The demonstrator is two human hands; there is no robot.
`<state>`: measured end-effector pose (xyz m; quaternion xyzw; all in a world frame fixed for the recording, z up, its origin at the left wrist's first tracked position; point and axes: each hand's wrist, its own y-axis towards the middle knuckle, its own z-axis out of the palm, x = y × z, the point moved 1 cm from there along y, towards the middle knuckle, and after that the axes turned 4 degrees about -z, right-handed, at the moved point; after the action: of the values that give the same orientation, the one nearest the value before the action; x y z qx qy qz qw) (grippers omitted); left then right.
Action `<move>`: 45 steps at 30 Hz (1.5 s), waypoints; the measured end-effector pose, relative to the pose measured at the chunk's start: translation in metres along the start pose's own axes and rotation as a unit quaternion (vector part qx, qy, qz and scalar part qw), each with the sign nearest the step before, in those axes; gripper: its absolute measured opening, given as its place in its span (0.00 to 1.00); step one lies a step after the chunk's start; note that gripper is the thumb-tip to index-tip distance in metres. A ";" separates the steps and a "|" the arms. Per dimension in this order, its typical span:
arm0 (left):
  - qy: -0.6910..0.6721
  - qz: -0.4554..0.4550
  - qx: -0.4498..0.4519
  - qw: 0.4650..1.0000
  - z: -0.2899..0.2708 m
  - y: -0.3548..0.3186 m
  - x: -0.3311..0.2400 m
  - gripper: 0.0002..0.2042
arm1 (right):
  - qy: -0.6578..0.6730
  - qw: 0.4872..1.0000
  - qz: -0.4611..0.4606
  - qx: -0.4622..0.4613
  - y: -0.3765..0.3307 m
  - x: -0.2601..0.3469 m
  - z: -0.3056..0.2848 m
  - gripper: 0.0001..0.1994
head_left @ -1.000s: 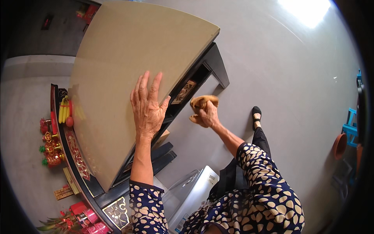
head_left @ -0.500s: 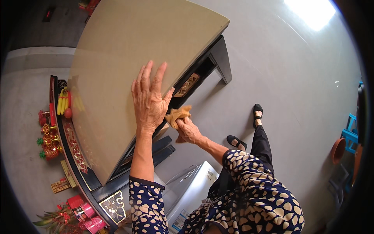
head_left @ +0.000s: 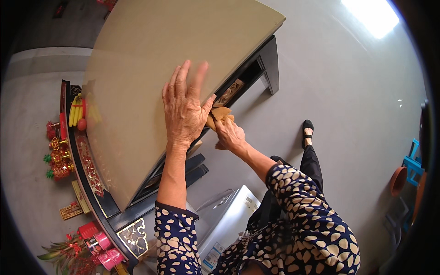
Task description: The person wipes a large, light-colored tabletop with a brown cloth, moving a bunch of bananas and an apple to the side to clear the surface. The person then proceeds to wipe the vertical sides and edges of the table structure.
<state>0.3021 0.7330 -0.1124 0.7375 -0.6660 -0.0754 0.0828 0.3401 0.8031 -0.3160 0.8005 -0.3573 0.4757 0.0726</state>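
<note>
My left hand (head_left: 183,110) lies flat, fingers spread, on the beige top of a black table (head_left: 133,73), near its right edge. My right hand (head_left: 229,133) grips a tan cloth (head_left: 219,114) and presses it against the table's dark side edge, right below my left thumb. The cloth is partly hidden by both hands. The carved gold panel (head_left: 231,90) on the table's side lies just beyond the cloth.
A lower black shelf with yellow bananas (head_left: 75,110), red and gold ornaments (head_left: 57,156) and pink cups (head_left: 101,250) runs along the left. A silver bucket-like container (head_left: 229,220) stands on the grey floor by my legs. A blue stool (head_left: 412,160) and terracotta pot (head_left: 398,179) sit far right.
My right hand with the cloth has moved left along the table's side edge, from beyond my left hand to just under its thumb. My left hand stays flat on the top.
</note>
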 end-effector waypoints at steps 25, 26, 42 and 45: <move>-0.001 -0.006 0.007 1.000 0.001 -0.005 0.004 0.35 | 0.198 0.902 0.020 -0.383 -0.004 -0.069 -0.068 0.29; -0.005 0.002 0.000 1.000 0.000 -0.001 -0.002 0.36 | 0.141 0.904 0.016 -0.403 0.015 -0.079 -0.085 0.29; -0.006 -0.011 0.030 0.999 -0.003 0.001 -0.005 0.37 | 0.345 0.839 -0.126 -0.401 0.002 -0.040 -0.171 0.40; 0.002 -0.013 0.034 0.999 -0.005 0.006 -0.011 0.37 | 0.291 0.830 -0.147 -0.452 0.024 -0.011 -0.175 0.46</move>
<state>0.2959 0.7433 -0.1062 0.7487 -0.6584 -0.0522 0.0577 0.1971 0.8705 -0.2366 0.5461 -0.3730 0.4553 0.5961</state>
